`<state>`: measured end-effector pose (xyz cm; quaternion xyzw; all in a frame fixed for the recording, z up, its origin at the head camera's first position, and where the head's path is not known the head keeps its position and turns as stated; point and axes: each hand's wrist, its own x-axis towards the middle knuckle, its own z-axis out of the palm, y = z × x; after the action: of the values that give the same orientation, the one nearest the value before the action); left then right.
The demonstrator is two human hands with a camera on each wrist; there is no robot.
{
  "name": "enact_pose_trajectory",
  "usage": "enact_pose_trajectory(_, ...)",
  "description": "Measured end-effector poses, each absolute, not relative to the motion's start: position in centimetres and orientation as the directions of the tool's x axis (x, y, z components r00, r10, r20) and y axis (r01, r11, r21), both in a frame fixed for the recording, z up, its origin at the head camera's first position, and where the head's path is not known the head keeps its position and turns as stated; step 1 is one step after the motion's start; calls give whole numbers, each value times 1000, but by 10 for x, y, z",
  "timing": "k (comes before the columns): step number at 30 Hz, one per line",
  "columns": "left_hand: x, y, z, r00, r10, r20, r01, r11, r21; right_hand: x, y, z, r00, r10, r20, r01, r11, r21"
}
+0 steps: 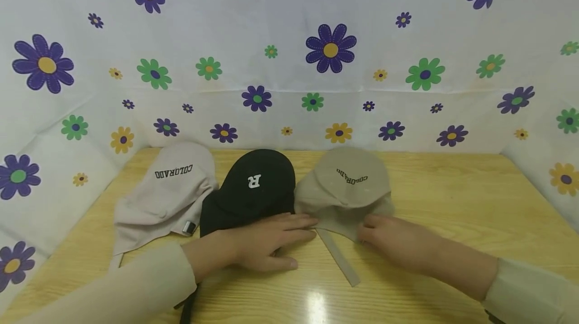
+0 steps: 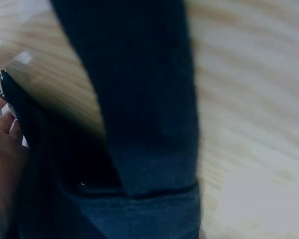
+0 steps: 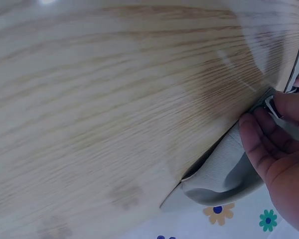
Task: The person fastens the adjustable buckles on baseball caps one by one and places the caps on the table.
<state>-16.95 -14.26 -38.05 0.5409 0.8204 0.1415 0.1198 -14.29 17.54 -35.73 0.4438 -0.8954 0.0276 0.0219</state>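
Observation:
Three caps lie side by side: a pale pink cap (image 1: 174, 183) lettered COLORADO, a black cap (image 1: 267, 198) with a white R, and a beige cap (image 1: 357, 178), also lettered COLORADO. My left hand (image 1: 267, 242) lies across the black cap's lower edge, fingers extended to the beige cap's left edge. In the left wrist view the hand (image 2: 5, 174) is partly cut off beside black fabric (image 2: 144, 99). My right hand (image 1: 402, 243) pinches the beige cap's lower right edge, near a small metal buckle (image 3: 273, 106) in the right wrist view.
Wooden table (image 1: 461, 203) extends right of the caps. A loose beige strap (image 1: 339, 258) hangs toward the front, and a black strap (image 1: 187, 309) lies under my left forearm. Flower-patterned cloth (image 1: 280, 22) rises behind and at both sides.

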Motion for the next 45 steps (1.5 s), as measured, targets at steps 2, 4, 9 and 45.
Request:
enact_pose_trajectory(2, -170, -150, -380, -411, 910, -54, 841, 401, 363, -145, 168, -357, -593, -803, 62, -805, 592, -25)
enact_pose_trajectory(4, -170, -158, -380, -426, 903, -58, 834, 417, 361, -147, 161, -356, -572, -818, 61, -820, 572, -12)
enact_pose_trajectory(9, -168, -174, -378, -449, 893, -43, 836, 436, 333, -149, 142, -357, -545, -835, 74, -836, 548, 22)
enact_pose_trajectory(45, -133, -90, -343, -420, 907, -45, 884, 397, -248, -154, 135, -344, -593, -801, 86, -771, 534, -345)
